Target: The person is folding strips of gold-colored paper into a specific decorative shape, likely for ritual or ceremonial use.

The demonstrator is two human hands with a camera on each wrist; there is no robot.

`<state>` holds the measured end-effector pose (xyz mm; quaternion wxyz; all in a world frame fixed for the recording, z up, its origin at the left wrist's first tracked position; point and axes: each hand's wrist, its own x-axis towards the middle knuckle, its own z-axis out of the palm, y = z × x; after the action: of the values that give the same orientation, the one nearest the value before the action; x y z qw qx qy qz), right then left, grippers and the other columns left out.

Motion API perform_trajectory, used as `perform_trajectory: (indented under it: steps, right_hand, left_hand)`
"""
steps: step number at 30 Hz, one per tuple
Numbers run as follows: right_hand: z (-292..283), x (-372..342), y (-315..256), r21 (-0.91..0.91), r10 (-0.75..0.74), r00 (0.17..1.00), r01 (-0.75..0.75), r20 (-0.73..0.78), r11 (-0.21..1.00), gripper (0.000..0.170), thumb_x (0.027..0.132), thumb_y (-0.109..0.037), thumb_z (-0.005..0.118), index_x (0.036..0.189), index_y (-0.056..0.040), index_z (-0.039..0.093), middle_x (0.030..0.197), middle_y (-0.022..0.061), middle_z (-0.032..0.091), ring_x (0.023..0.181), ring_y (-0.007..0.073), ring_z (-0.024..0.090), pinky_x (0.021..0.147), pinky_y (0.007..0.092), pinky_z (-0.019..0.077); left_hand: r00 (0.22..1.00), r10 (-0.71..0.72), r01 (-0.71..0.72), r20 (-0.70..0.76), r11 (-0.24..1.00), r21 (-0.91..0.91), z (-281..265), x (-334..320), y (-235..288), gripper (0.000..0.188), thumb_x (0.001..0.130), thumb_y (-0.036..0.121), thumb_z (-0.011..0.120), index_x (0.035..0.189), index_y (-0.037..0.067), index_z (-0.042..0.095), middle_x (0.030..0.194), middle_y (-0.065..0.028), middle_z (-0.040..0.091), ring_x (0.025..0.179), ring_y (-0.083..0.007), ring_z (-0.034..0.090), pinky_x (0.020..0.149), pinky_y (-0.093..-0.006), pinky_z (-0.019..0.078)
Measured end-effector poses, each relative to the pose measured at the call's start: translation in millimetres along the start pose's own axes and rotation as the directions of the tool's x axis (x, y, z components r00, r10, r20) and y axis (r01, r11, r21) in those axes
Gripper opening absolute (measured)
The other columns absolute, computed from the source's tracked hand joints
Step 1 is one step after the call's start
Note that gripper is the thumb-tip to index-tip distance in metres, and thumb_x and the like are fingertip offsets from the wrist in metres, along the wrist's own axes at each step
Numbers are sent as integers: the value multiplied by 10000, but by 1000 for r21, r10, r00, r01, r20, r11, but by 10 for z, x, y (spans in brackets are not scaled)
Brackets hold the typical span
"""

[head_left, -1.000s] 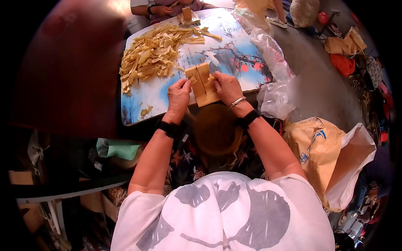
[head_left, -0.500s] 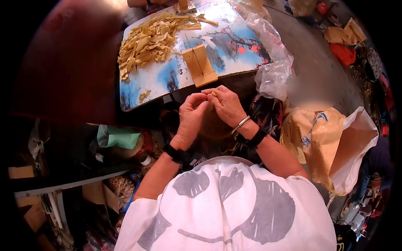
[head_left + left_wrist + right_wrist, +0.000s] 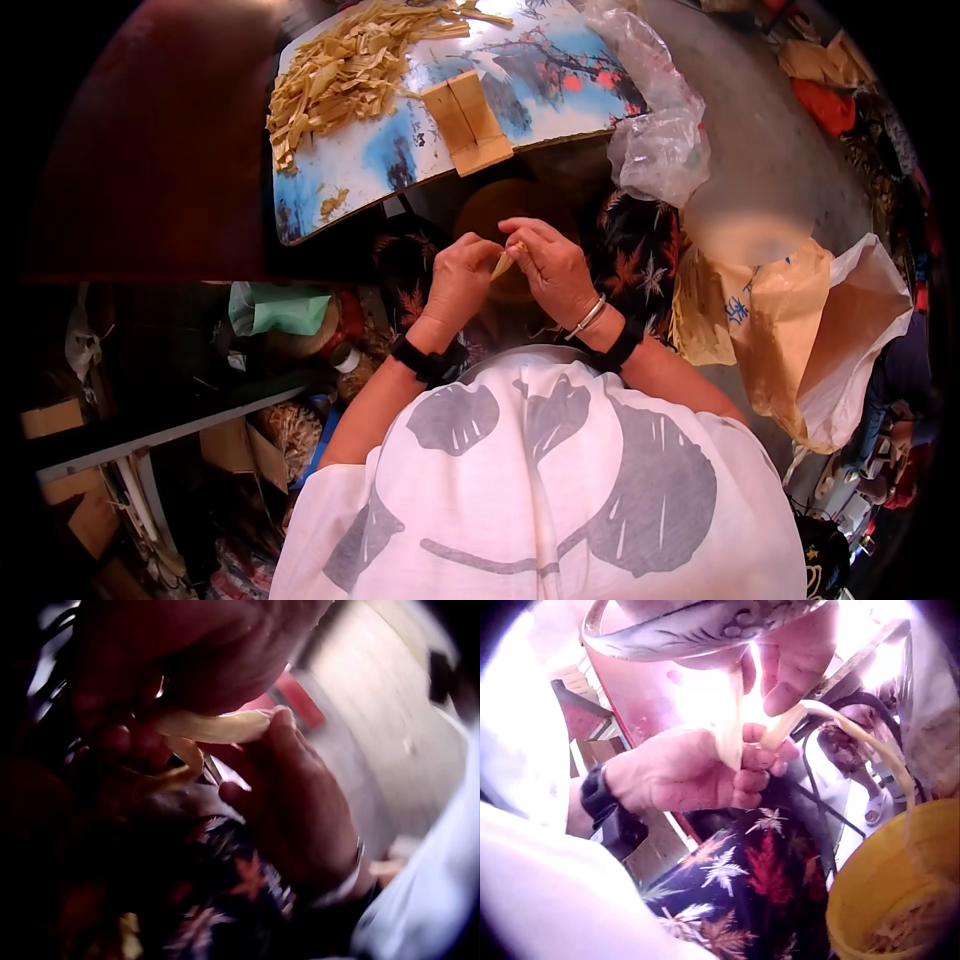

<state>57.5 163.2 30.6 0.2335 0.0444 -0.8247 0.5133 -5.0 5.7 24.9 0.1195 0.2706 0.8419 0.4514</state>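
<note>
Over the lap, the left hand (image 3: 460,283) and right hand (image 3: 556,278) meet fingertip to fingertip, a pale yellow strip (image 3: 502,265) between them. In the right wrist view, the curled fingers of the left hand (image 3: 682,774) pinch the strip (image 3: 730,731), and a long thin strand (image 3: 885,754) trails over a yellow bucket (image 3: 840,900). The left wrist view shows the strip (image 3: 217,727) reaching the thumb and fingertips of the right hand (image 3: 304,802). Beyond both hands, a wooden block with a slit (image 3: 466,118) sits at the table's near edge, untouched.
A heap of yellowish strips (image 3: 345,75) covers the left of the painted table (image 3: 400,165). Clear plastic sheeting (image 3: 660,150) hangs off its right side. A large tan sack (image 3: 790,320) stands at the right, and a green bag (image 3: 285,308) lies at the left.
Both hands have left the wooden block and come back over the lap, where they have drawn together at the strip. In the head view, the table has shifted upward.
</note>
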Motion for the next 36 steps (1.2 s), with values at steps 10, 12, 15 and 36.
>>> perform_trajectory:
  steps: [10,12,15,36]
  right_hand:
    - [84,82,100,218,598,760,-647,252,730,276,981,-278,573,997,-11,637,792,70,680,619,141,646,586,275,531]
    - [67,70,106,214,534,785,-606,314,766,270,976,-276,583,994,-14,645,806,68,682,680,125,652,635,271,530]
    - [91,1,154,306,455,813,-566,364,766,270,977,-273,580,1003,-13,649,870,52,685,795,105,649,716,264,524]
    - [-91,6,-151,-377,-97,981,154,165,913,123,911,-146,604,867,-78,512,695,107,591,643,304,630,557,402,501]
  left_hand:
    - [951,277,-185,-137,865,466,-41,-41,293,302,845,-39,596,1124,50,671,874,-141,609,748,-333,650,653,-375,534]
    - [951,263,-178,-160,893,412,-51,-6,262,313,845,-45,590,1134,44,668,886,-146,607,764,-340,647,673,-377,532]
    - [951,262,-214,-162,942,260,-81,14,240,335,844,-59,577,1155,37,659,901,-155,602,807,-346,641,712,-377,528]
    - [941,-313,171,-128,766,-620,-312,39,77,86,931,86,641,1002,43,620,838,-22,646,698,-83,567,635,-241,479]
